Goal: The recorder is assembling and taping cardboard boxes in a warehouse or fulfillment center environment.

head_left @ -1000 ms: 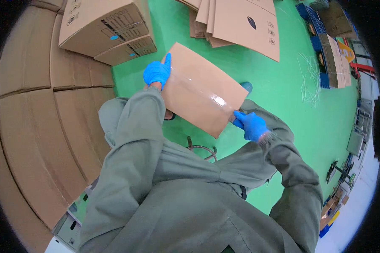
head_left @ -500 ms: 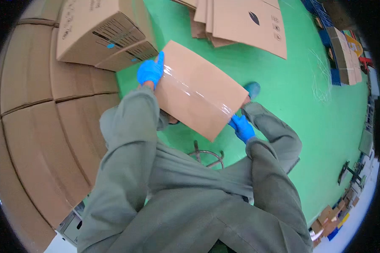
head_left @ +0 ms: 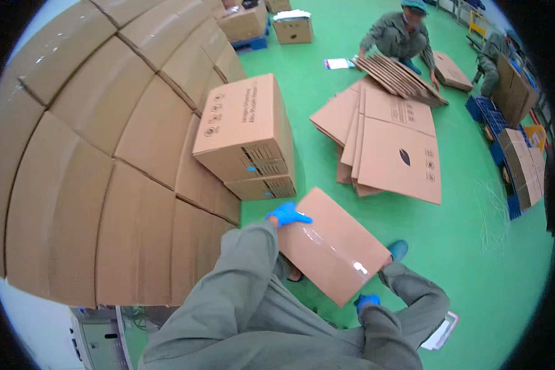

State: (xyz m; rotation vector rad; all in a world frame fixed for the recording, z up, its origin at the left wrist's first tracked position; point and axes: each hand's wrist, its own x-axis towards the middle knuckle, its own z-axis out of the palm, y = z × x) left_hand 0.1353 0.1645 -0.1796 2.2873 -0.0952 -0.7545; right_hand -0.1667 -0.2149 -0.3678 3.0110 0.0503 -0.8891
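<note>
A brown cardboard box (head_left: 330,250) with clear tape along its top stands tilted between my legs. My left hand (head_left: 288,214), in a blue glove, grips its far left edge, one digit lying over the top and the others hidden behind the side. Just off the near right edge of the box is my right hand (head_left: 367,300), also blue-gloved. My sleeve covers part of that hand, and its fingers do not show clearly.
Two closed boxes (head_left: 243,120) are stacked ahead on the left, beside a tall wall of boxes (head_left: 74,203). Flattened cartons (head_left: 398,151) lie ahead on the green floor. A person (head_left: 401,37) crouches behind them, handling more cartons. Blue pallets (head_left: 484,117) stand at right.
The view has tilted up, bringing in the people and more cartons. My right hand has come away from the taped edge of the box. My left hand stays on the box.
</note>
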